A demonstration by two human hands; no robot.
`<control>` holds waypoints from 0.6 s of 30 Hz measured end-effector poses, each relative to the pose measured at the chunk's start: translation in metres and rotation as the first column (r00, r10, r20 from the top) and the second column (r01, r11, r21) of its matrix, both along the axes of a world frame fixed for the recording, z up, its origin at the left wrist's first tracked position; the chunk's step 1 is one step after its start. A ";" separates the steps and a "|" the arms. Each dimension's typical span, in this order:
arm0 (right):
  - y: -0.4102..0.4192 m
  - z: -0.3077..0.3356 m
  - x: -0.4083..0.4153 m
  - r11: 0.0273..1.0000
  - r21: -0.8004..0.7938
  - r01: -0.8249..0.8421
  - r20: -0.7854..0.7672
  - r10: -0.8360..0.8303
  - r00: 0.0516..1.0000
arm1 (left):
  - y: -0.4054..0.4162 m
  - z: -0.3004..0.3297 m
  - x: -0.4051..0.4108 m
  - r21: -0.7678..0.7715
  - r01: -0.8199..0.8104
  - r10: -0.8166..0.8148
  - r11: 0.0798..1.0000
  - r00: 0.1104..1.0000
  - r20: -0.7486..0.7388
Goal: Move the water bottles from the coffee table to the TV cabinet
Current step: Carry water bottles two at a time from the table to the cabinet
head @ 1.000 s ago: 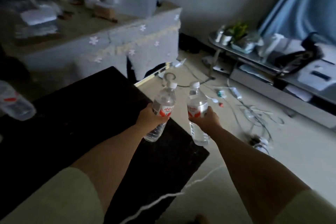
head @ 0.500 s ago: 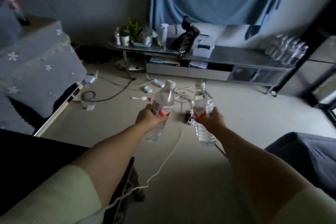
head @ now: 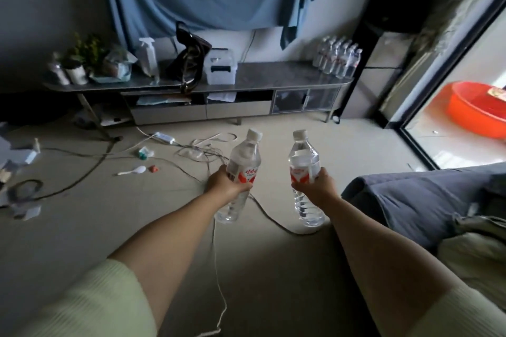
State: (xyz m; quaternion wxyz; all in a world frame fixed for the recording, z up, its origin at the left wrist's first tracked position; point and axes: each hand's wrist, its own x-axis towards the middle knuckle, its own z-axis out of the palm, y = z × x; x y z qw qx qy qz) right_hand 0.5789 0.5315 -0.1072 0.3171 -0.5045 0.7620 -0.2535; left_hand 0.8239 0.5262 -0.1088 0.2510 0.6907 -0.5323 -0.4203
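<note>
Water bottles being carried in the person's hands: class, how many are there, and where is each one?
2. One bottle is gripped by the left hand; the other bottle by the right hand. Both are upright, apart, above the floor.

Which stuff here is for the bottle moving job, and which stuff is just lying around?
For the job:
left hand with its bottle
right hand with its bottle
TV cabinet
bottles already there

Lying around:
cables
white spoon
orange basin

The orange basin (head: 476,109) is cut off at the right edge, its contents perhaps blurred.
</note>
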 end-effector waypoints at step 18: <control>-0.188 -0.007 -0.089 0.963 -0.027 0.269 0.018 -0.269 0.963 | -0.266 0.003 -0.110 -0.025 0.349 -0.344 0.937 0.932 0.116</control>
